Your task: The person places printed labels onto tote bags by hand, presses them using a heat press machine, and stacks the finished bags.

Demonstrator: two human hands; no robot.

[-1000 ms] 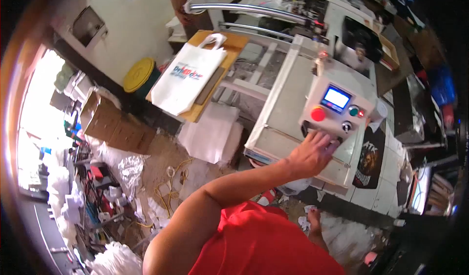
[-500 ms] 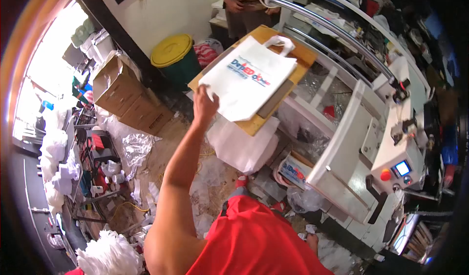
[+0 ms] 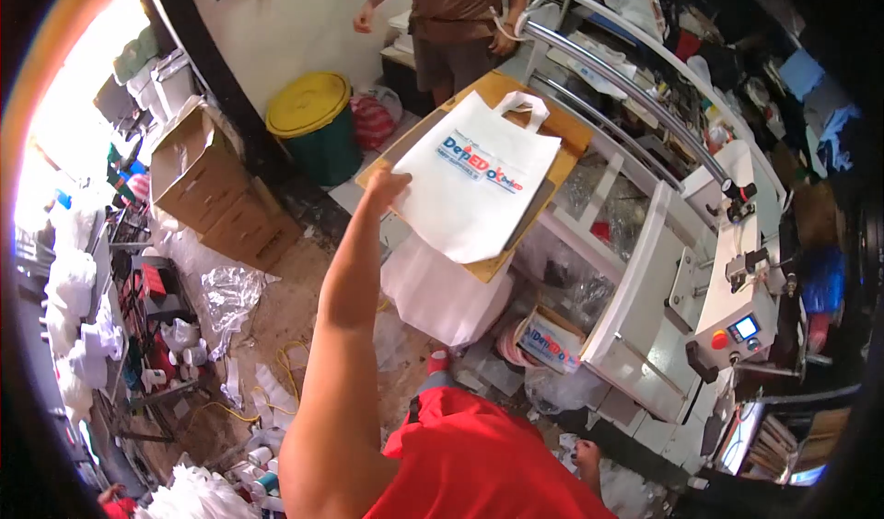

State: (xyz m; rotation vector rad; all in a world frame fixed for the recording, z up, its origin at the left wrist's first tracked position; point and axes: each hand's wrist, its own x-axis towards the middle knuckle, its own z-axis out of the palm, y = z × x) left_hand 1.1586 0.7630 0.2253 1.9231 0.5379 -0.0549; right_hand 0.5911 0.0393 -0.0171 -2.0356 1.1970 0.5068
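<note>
A white tote bag (image 3: 460, 215) with loop handles and red and blue print lies on a wooden board (image 3: 568, 130). My left hand (image 3: 385, 187) is closed on the bag's left edge, fingers pinching the fabric. A grey pad (image 3: 537, 208) shows under the bag's right side. White fabric (image 3: 447, 293) hangs below the board. Low beside my red shirt hangs my right hand (image 3: 587, 454), near the littered floor. Its fingers are mostly hidden, so I cannot make out whether it is closed or holds anything.
A white machine with a control box (image 3: 737, 330) and metal rail (image 3: 635, 86) stands at right. Behind the board is a person in brown (image 3: 456, 3). A yellow-lidded bin (image 3: 308, 104), cardboard boxes (image 3: 244, 229), a printed box (image 3: 551, 339) and a yellow cord (image 3: 299, 362) surround me.
My left hand has gone from spread fingers at the bag's corner to a closed grip on its edge. The view has shifted slightly. The other person's hands have moved apart.
</note>
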